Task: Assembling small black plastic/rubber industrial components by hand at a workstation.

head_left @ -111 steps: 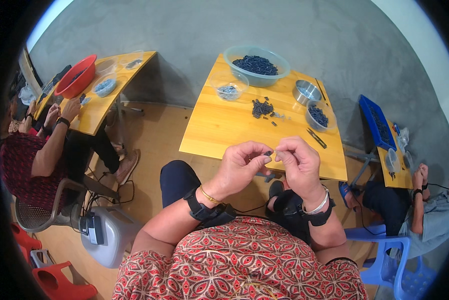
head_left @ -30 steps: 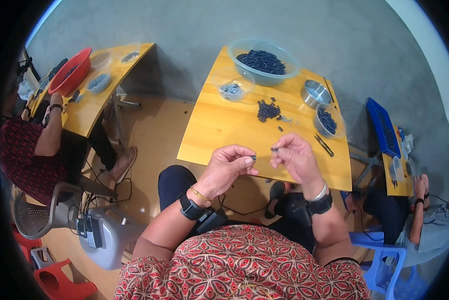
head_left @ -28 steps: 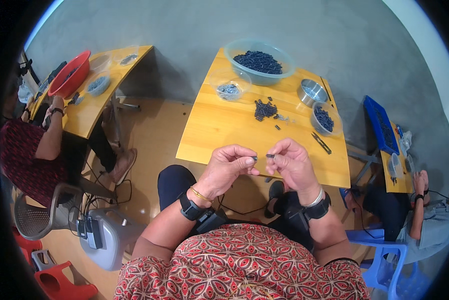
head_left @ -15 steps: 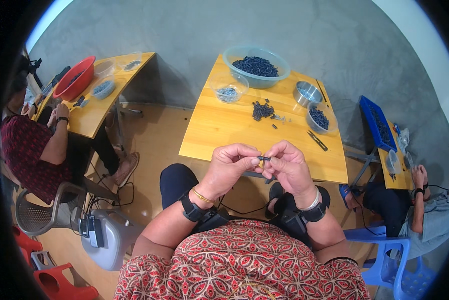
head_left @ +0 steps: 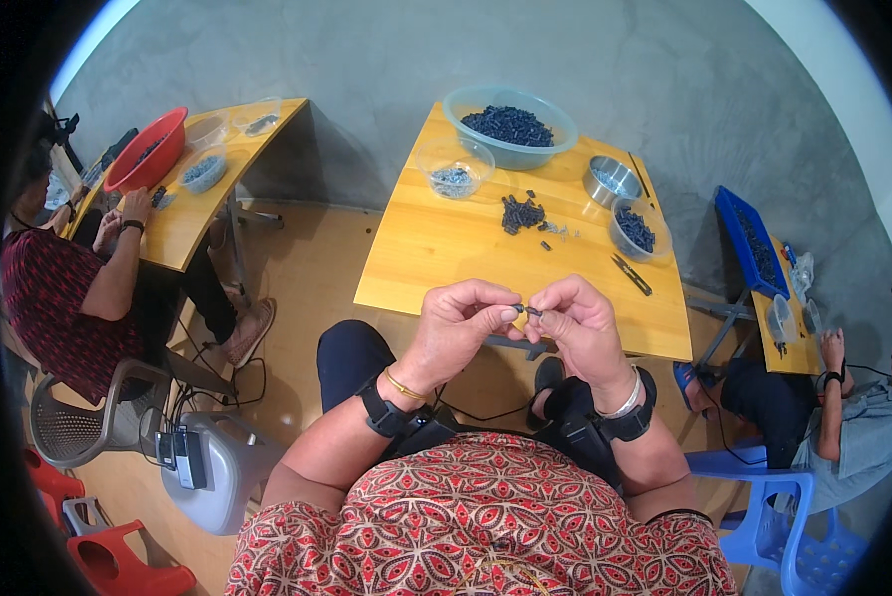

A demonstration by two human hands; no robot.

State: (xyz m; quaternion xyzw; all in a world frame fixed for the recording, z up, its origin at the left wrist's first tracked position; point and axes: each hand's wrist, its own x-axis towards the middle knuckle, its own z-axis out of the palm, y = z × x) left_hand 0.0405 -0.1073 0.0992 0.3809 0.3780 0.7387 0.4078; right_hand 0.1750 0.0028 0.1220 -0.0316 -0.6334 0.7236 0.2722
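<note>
In front of the table's near edge, my left hand (head_left: 458,326) and my right hand (head_left: 582,328) meet fingertip to fingertip. Both pinch a small black part (head_left: 527,309), short and rod-like; the fingers cover most of it, and I cannot tell whether it is one piece or two joined. Beyond them on the table lie a loose pile of dark parts (head_left: 521,214) and some tiny pale metallic pieces (head_left: 560,230). A pair of black thread snips or tweezers (head_left: 632,275) rests to the right of these.
The yellow table (head_left: 416,268) carries a large bluish basin (head_left: 453,117) of dark parts, a clear tub (head_left: 429,171) of small pale pieces, a metal bowl (head_left: 597,189) and another tub (head_left: 620,243) of dark parts. People sit at side tables left and right.
Less of the black part shows between my fingertips, and my fingers have shifted slightly around it. At the left table, the other person's hands have moved a little.
</note>
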